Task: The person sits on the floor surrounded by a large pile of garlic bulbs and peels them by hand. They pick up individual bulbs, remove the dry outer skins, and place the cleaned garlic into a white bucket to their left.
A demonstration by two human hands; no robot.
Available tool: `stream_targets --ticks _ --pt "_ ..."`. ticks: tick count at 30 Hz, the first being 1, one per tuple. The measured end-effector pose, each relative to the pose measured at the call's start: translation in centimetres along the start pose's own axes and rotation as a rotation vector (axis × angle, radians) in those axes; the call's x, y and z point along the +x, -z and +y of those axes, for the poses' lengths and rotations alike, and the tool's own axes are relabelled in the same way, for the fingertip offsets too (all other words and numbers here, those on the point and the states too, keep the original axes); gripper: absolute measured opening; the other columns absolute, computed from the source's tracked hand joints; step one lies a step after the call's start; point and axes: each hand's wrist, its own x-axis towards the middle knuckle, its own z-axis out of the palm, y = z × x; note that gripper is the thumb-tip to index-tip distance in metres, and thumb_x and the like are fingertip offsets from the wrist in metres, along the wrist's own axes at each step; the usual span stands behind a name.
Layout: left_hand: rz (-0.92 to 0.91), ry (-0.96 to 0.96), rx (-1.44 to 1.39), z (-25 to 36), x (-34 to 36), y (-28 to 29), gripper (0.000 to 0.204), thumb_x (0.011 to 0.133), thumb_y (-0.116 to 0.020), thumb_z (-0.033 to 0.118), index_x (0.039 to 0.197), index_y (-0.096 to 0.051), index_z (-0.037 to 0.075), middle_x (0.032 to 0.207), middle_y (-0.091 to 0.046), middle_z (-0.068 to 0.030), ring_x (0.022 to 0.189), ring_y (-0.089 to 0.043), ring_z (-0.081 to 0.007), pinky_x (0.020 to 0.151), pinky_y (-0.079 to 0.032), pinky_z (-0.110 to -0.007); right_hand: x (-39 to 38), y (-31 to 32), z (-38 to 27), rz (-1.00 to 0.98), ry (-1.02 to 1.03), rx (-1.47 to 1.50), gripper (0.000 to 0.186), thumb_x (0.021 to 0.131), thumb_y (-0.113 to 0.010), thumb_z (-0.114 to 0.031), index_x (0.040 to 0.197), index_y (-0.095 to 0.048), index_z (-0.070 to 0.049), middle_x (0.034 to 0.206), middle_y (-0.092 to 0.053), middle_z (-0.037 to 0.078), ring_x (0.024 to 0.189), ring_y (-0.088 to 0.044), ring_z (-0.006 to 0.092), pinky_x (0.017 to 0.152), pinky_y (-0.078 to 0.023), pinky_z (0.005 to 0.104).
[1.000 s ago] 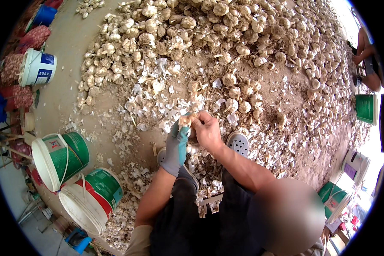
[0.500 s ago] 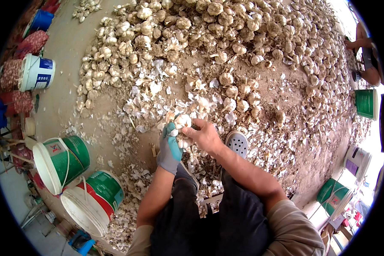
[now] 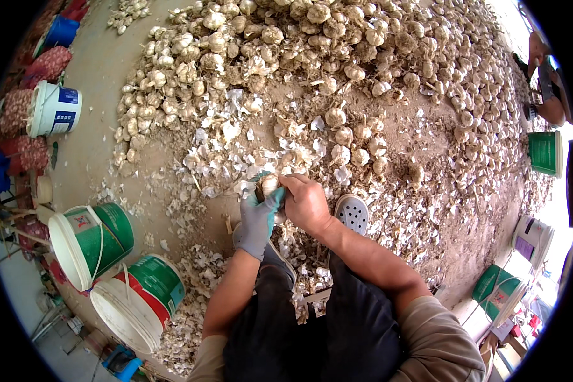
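My left hand (image 3: 256, 215), in a grey and teal glove, is wrapped round a garlic bulb (image 3: 269, 184) in front of my shins. The bulb's pale, brown-streaked top shows between the gloved fingers. My right hand (image 3: 308, 205) is bare and closed against the bulb's right side, thumb and forefinger pinching there. Its fingertips are partly hidden by the gloved thumb. Beneath and around both hands lie loose white garlic skins (image 3: 229, 132). A few whole bulbs (image 3: 340, 155) rest on the dirt just beyond the right hand.
A large heap of garlic (image 3: 337, 32) spreads across the far side and right. Green buckets (image 3: 114, 235) stand or lie at left, beside a white bucket (image 3: 62, 108) and red mesh sacks (image 3: 48, 67). More buckets (image 3: 544, 153) line the right. Another person's leg (image 3: 551, 109) shows at far right.
The gloved fingers have closed further over the bulb, covering more of it. My right hand has turned and curled inward against it. The other person's hand at far right has shifted.
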Motion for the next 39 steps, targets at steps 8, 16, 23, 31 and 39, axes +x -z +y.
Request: stream_targets --ticks 8,16,23,31,39 --pt "-0.225 0.13 -0.144 0.8 -0.7 0.3 0.066 0.084 -0.076 0.038 0.132 -0.052 -0.001 0.114 -0.065 -0.0094 0.092 -0.067 -0.0181 0.087 -0.055 -0.03 1.6 1.3 1.5 -0.031 -0.345 -0.052 0.015 0.093 -0.054 -0.007 0.088 -0.066 0.0 0.072 -0.068 0.011 0.053 -0.063 0.017 0.047 -0.051 0.0324" --pt "-0.415 -0.151 0.461 2.8 0.3 1.7 0.085 0.094 -0.048 0.063 0.148 -0.036 -0.002 0.153 -0.038 -0.0136 0.141 -0.035 -0.0238 0.117 -0.024 -0.037 1.3 1.8 -0.3 -0.431 -0.412 0.672 0.048 0.085 -0.074 -0.045 0.099 -0.07 0.0 0.083 -0.068 0.009 0.076 -0.06 0.0134 0.071 -0.051 0.0304" --pt "-0.36 -0.132 0.313 3.5 -1.2 -0.8 0.097 0.086 -0.063 0.061 0.149 -0.031 -0.005 0.155 -0.034 -0.0138 0.143 -0.031 -0.0228 0.117 -0.024 -0.037 1.1 0.6 0.1 -0.321 -0.687 1.056 0.025 0.089 -0.069 -0.025 0.086 -0.071 -0.001 0.081 -0.068 0.003 0.073 -0.058 0.0086 0.066 -0.047 0.028" --pt "-0.225 0.033 -0.102 0.1 -1.0 1.1 0.075 0.092 -0.064 0.043 0.147 -0.037 0.0 0.14 -0.052 -0.0094 0.124 -0.054 -0.0197 0.102 -0.046 -0.033 1.6 -0.3 -0.6 -0.143 -0.755 0.818 0.025 0.096 -0.065 -0.025 0.094 -0.071 0.0 0.075 -0.068 0.002 0.059 -0.054 0.0061 0.052 -0.044 0.023" --pt "-0.072 -0.043 -0.06 0.5 -0.5 -0.3 0.054 0.104 -0.045 0.04 0.147 -0.04 0.008 0.135 -0.054 -0.008 0.119 -0.054 -0.0176 0.099 -0.047 -0.031 1.0 0.1 -0.3 -0.293 -0.525 0.657 0.046 0.096 -0.061 -0.042 0.113 -0.062 0.001 0.092 -0.068 0.01 0.08 -0.062 0.0173 0.075 -0.051 0.0331"
